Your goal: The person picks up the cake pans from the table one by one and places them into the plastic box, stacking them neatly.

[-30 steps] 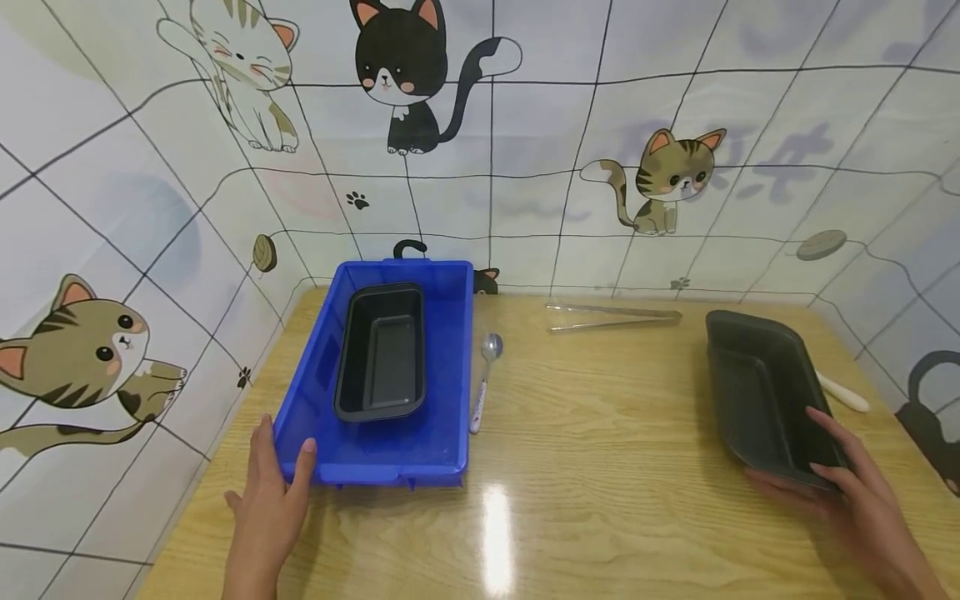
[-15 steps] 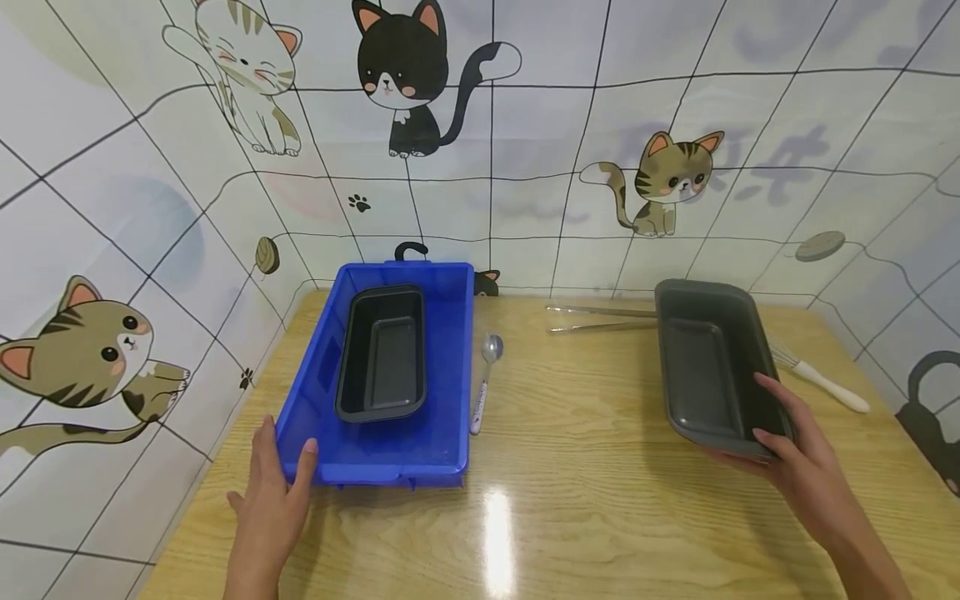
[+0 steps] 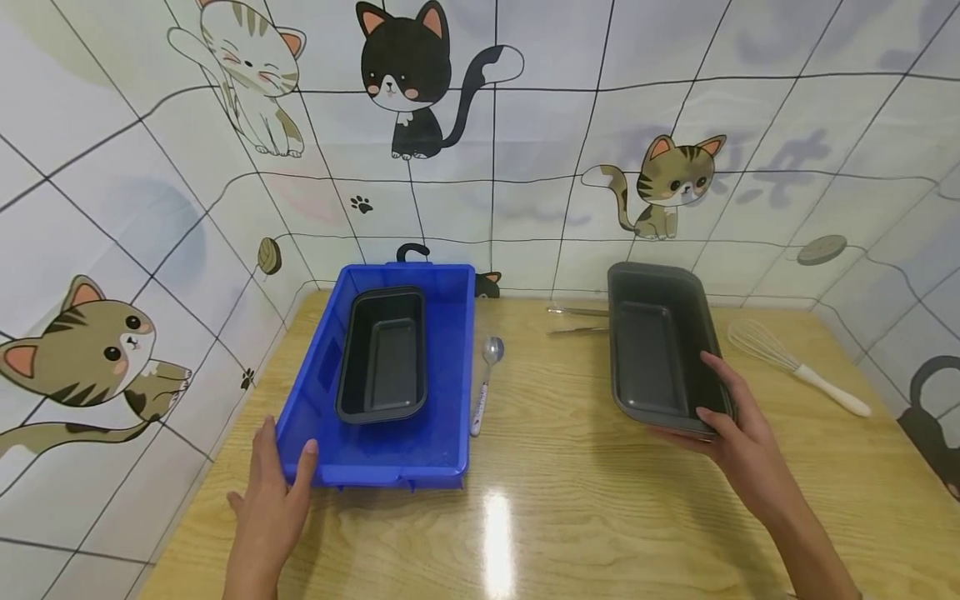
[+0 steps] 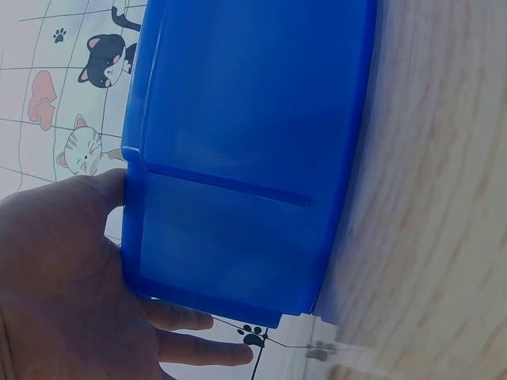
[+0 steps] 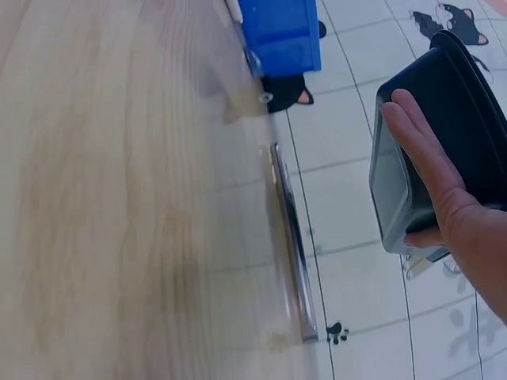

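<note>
At the front left corner of a blue plastic tray (image 3: 448,417), my left hand (image 3: 270,492) rests with fingers extended, thumb by the front rim and fingers along the left side. The left wrist view shows this hand (image 4: 75,269) against the tray's outer wall (image 4: 245,142). Inside the tray lies a dark loaf pan (image 3: 393,362). My right hand (image 3: 750,454) grips a second dark loaf pan (image 3: 648,354) by its near right corner, thumb and a finger inside, other fingers beneath. In the right wrist view, that pan (image 5: 447,131) is raised above the table.
A spoon (image 3: 487,371) lies just right of the tray. Metal tongs (image 3: 581,312) lie near the back wall, partly covered by the held pan. A whisk (image 3: 795,367) with a white handle lies at the right. Cat-patterned sheeting (image 3: 540,208) encloses the table (image 3: 562,508).
My right hand has carried its loaf pan leftward and slightly back, uncovering the whisk and overlapping the tongs. The left hand and blue tray have stayed in place.
</note>
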`<control>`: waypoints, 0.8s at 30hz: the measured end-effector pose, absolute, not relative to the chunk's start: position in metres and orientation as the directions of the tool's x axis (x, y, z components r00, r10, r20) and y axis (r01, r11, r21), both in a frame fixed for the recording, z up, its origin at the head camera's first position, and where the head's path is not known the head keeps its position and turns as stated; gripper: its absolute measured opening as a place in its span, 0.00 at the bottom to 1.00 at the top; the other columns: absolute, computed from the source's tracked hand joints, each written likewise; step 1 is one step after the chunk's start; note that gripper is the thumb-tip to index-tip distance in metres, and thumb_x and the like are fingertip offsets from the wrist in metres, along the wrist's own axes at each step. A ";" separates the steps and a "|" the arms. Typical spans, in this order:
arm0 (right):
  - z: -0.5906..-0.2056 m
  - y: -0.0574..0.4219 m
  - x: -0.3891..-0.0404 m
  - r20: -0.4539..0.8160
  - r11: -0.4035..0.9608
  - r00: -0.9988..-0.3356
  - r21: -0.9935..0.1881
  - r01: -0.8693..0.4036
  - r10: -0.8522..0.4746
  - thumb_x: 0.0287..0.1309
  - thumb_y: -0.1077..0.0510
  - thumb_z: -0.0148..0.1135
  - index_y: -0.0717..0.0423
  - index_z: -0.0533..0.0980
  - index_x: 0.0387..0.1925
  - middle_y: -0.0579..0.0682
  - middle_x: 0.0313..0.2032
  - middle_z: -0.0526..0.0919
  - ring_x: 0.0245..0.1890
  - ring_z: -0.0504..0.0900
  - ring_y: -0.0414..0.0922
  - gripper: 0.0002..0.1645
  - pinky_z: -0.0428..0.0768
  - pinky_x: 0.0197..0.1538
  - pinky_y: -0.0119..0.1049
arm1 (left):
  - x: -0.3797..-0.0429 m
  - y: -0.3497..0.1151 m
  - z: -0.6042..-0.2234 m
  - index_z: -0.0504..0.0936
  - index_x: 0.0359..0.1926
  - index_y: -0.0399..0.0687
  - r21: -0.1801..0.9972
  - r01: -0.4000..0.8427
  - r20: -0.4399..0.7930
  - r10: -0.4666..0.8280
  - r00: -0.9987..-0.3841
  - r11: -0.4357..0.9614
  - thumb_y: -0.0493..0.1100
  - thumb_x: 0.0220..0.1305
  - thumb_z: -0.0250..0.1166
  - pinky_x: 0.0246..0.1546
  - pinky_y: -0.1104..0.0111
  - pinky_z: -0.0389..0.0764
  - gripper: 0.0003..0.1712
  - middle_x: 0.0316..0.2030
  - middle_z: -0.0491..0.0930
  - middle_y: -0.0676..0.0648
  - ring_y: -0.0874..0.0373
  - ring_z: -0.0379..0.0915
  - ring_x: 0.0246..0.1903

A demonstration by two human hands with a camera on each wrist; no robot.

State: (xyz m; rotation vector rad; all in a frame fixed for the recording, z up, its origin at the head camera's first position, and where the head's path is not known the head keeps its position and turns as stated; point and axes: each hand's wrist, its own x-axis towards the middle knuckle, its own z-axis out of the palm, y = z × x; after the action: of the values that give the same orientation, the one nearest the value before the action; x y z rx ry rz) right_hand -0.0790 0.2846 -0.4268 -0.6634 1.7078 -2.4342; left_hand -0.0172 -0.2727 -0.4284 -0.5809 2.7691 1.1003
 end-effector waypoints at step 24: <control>-0.405 0.183 -0.111 0.244 -0.275 -0.883 -0.952 -0.137 -0.402 0.87 0.67 0.43 0.46 0.54 0.85 0.70 0.76 0.46 0.57 0.91 0.47 0.34 0.91 0.57 0.45 | -0.017 -0.272 -0.428 0.22 0.88 0.42 0.641 -0.385 -0.231 -0.311 -0.922 0.664 0.66 0.89 0.42 0.68 0.13 0.26 0.53 0.86 0.25 0.27 0.19 0.32 0.83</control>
State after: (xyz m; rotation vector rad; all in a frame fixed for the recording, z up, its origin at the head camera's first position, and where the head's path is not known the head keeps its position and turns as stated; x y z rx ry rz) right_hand -0.1109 0.1829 -0.4048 -0.6739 1.7753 -2.2821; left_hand -0.0173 -0.2719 -0.4280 -0.5817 2.7725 1.1028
